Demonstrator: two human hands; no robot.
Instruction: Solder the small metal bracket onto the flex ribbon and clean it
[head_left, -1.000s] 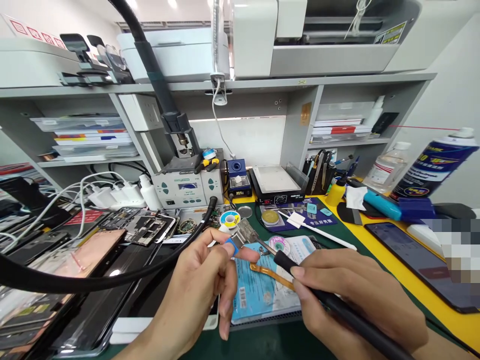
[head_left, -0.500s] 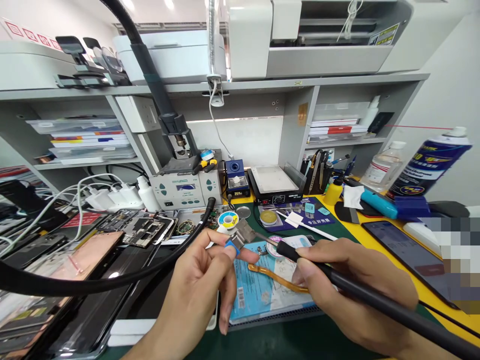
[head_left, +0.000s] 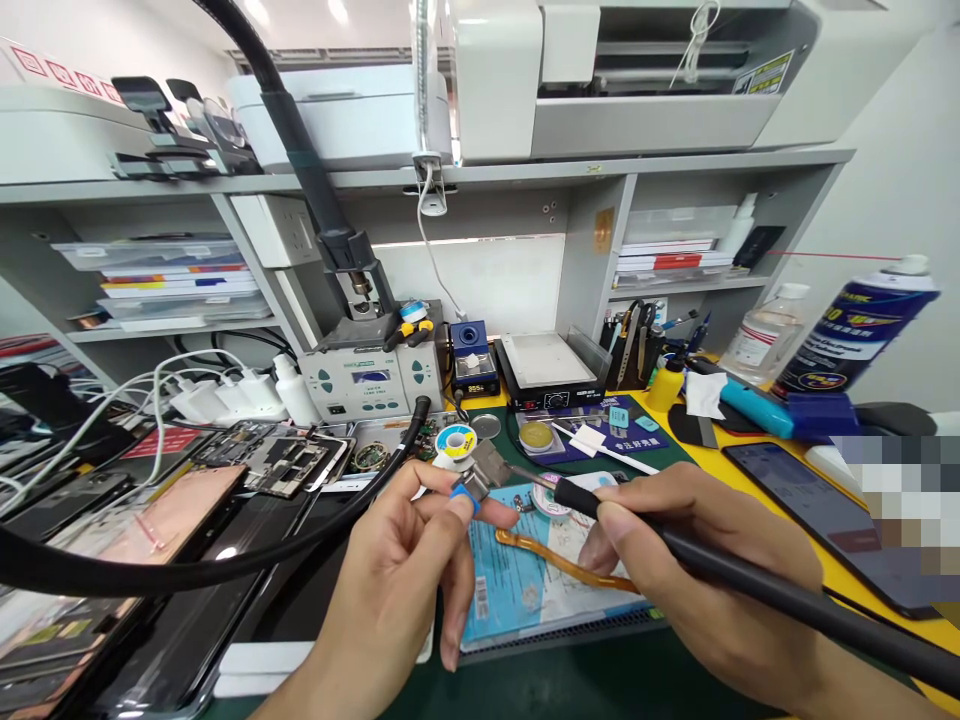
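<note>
Between the thumb and fingers of my left hand [head_left: 409, 560] is a small grey metal piece [head_left: 490, 465] with a blue end; its exact kind is unclear. My right hand [head_left: 690, 560] is closed round the black handle of a soldering iron [head_left: 574, 495] like a pen. The iron's tip points left and reaches the metal piece's right side; I cannot tell whether they touch. Below the iron, an amber flat strip [head_left: 555, 556] runs over a blue and white pad [head_left: 487, 610], its right end hidden by my right hand. Behind the metal piece stands a solder spool [head_left: 455, 442].
A black hose [head_left: 225, 570] curves across the left, above phone parts [head_left: 281, 460]. The hot-air station [head_left: 367, 385], soldering station [head_left: 474, 370] and heating plate [head_left: 551, 362] stand behind. At right are a phone [head_left: 817, 520] and a spray can [head_left: 855, 325].
My right hand has shifted slightly right and down with the soldering iron, whose tip stays by the metal piece. My left hand is nearly still.
</note>
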